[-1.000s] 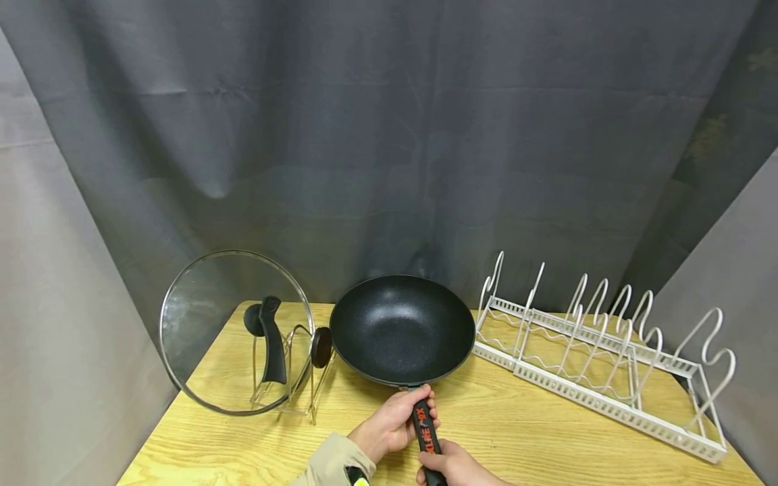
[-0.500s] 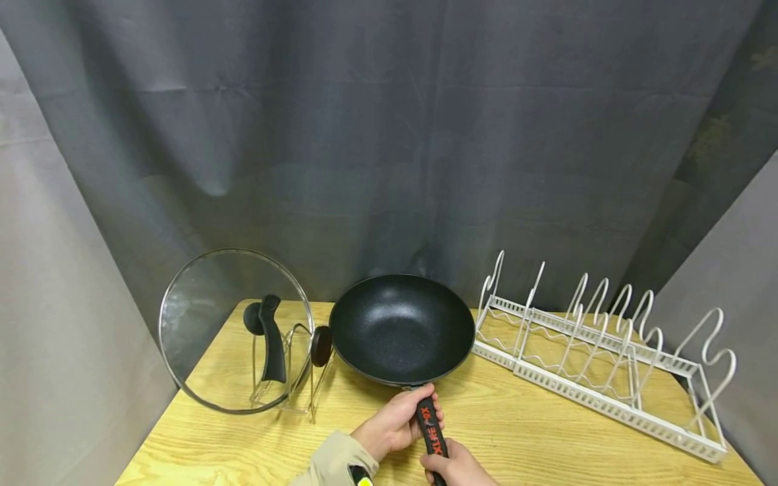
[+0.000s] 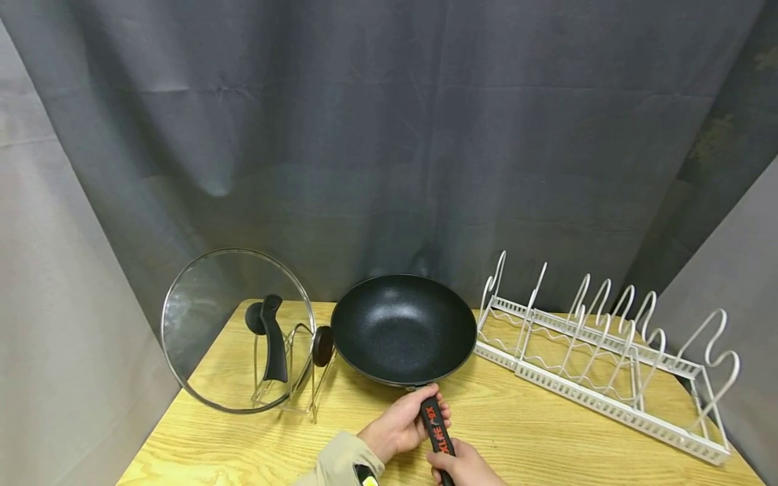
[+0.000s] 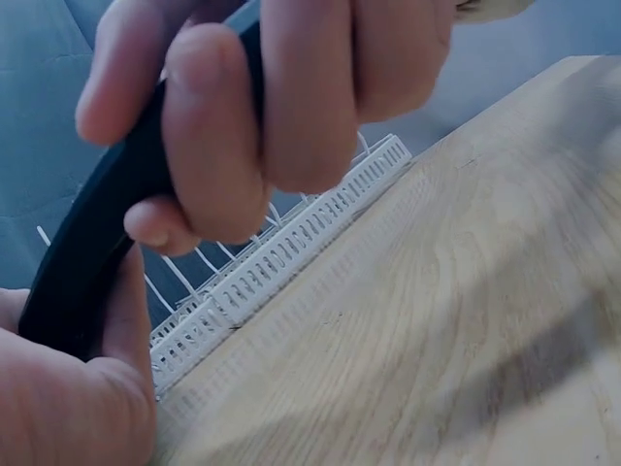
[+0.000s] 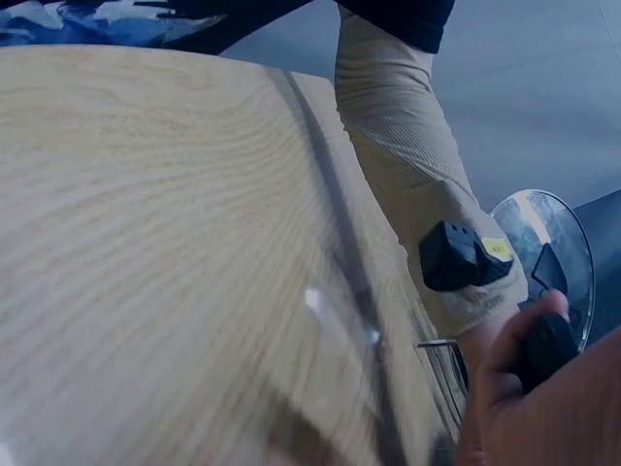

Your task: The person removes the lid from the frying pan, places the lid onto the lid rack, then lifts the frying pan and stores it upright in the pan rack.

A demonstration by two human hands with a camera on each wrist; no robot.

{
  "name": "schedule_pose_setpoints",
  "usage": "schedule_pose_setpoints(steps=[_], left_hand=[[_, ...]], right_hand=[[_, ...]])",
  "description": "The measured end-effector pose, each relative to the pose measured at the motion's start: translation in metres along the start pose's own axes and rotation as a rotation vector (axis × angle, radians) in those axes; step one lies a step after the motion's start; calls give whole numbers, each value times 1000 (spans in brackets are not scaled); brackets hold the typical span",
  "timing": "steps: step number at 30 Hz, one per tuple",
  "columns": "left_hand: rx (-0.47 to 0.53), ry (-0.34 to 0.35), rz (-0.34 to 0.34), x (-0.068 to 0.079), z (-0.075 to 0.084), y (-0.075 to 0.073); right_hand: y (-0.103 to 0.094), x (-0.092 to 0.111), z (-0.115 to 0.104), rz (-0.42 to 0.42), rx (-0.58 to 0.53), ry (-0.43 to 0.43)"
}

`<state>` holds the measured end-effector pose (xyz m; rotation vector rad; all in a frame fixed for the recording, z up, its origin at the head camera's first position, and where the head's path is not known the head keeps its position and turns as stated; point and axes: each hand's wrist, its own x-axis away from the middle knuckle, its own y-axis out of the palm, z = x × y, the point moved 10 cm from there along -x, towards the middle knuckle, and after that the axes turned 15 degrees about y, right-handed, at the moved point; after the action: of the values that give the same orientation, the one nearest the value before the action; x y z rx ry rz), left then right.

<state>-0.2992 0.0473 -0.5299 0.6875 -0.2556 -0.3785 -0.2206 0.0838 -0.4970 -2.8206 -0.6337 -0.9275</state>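
Note:
A black wok (image 3: 404, 331) faces up in the middle of the head view, its handle (image 3: 436, 425) pointing toward me. My left hand (image 3: 404, 422) grips the handle close to the bowl, with the thumb along its top. Farther back, my right hand (image 3: 464, 466) holds the handle near its end. Seen from the left wrist, fingers curl round the dark handle (image 4: 146, 155) above the wood. In the right wrist view, part of the handle (image 5: 548, 349) shows between my hands. Whether the bowl touches the table cannot be told.
Left of the wok, a glass lid (image 3: 200, 337) with a black handle stands upright in a wire stand (image 3: 313, 385). Close to the bowl's left rim is a dark brown knob (image 3: 323, 346). A white rack (image 3: 583, 388) with wire dividers occupies the right side of the wooden table (image 3: 510, 432).
Both hands and the handle have shifted slightly to the right, while the bowl has barely moved. The grip of each hand looks the same.

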Motion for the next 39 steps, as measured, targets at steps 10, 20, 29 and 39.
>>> schedule_pose_setpoints(steps=[10, 20, 29, 39], left_hand=[[32, -27, -16, 1, -8, 3], [3, -5, 34, -5, -7, 2], [35, 2, 30, -7, -3, 5], [54, 15, 39, -9, -3, 4]], right_hand=[[-2, 5, -4, 0, 39, -28], [-13, 4, -2, 201, 102, -91], [-15, 4, -6, 267, 123, -168], [-18, 1, -5, 271, 128, -202]])
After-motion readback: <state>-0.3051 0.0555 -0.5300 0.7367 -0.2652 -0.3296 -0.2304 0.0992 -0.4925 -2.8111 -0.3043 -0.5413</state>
